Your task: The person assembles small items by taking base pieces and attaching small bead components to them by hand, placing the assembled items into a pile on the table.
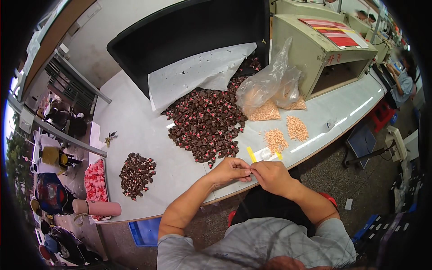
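My left hand (230, 171) and my right hand (272, 177) meet over the table's near edge, fingertips pinched together. Whatever they hold is too small or too covered to make out. Beyond them spreads a large heap of small dark brown pieces with pink-red spots (204, 121). Just past my right hand lies a white sheet with yellow strips (264, 155). Two small piles of peach-coloured bits, a nearer pile (276, 140) and a farther pile (297, 128), lie beside it. To the left sits a smaller pile of dark pieces with pale spots (137, 175).
A black bin (189, 40) lies tipped behind the heap, with white paper (193, 76) at its mouth. Clear bags (265, 96) of peach bits stand by a beige metal box (315, 54). At left are a tray of pink pieces (96, 182) and a pink bottle (101, 208).
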